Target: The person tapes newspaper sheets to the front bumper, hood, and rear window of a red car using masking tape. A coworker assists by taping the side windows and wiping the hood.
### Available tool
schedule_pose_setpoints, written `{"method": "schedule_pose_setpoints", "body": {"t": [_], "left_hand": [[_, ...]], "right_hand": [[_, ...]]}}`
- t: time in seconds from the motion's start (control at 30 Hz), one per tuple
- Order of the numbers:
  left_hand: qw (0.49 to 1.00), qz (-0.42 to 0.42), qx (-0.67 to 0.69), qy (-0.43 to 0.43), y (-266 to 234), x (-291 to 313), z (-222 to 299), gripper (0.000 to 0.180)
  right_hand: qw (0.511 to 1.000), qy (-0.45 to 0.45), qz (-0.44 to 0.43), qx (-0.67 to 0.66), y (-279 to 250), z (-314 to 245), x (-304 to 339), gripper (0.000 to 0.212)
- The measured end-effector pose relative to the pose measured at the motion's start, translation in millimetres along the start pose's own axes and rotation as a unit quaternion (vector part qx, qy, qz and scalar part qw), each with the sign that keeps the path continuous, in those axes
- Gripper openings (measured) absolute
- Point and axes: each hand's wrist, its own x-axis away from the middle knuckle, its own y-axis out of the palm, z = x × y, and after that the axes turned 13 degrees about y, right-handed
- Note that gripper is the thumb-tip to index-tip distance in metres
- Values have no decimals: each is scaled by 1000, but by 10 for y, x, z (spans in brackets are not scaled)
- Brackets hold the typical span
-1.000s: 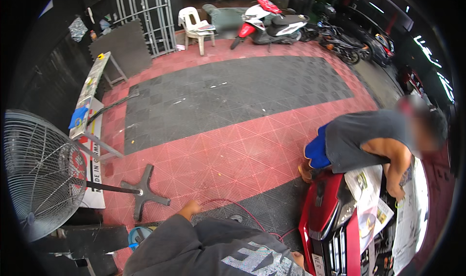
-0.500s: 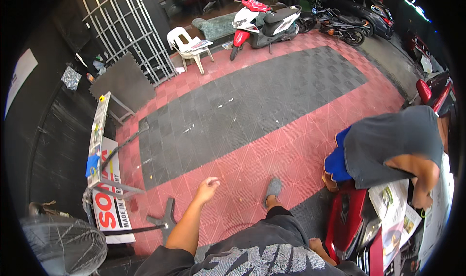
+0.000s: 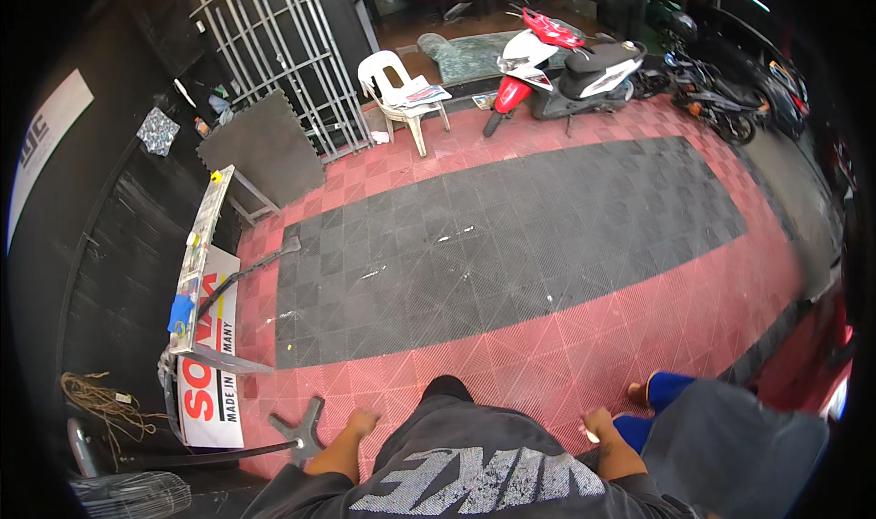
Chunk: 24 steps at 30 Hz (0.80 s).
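My left hand (image 3: 363, 421) hangs low beside my body, over the red floor tiles, its fingers loosely curled with nothing seen in them. It is nearest to the dark legged base of a stand (image 3: 308, 435). My right hand (image 3: 599, 423) hangs on the other side, closed on a small white object (image 3: 592, 437) whose kind I cannot make out. Close to my right forearm is a co-worker in a dark sleeveless top (image 3: 730, 446) and blue shorts (image 3: 669, 389), bent over; the co-worker's hands are out of sight.
A narrow bench (image 3: 203, 245) with a blue cloth (image 3: 181, 311) stands left, before a printed sign (image 3: 219, 391). A wire-cage fan (image 3: 137, 496) is at lower left. Farther off are a white plastic chair (image 3: 406, 99), a red-and-white scooter (image 3: 557, 72) and a dark motorcycle (image 3: 721, 104).
My view has turned right and my body has moved closer to the co-worker. My left hand has dropped back toward my side. My right hand, partly hidden before, now shows the white object.
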Motion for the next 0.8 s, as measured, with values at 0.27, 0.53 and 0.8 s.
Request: {"method": "schedule_pose_setpoints", "body": {"t": [0.27, 0.53, 0.8], "left_hand": [[938, -342, 35, 36, -195, -1121, -267, 45], [998, -33, -17, 55, -2761, -4804, -1408, 51], [917, 248, 306, -64, -6283, -8194, -886, 38]], "right_hand": [[823, 211, 57, -524, -3006, -912, -2557, 21], [832, 245, -145, -476, -4179, -1422, -4320, 25], [850, 261, -70, -453, -5129, -1530, -6096, 32]]}}
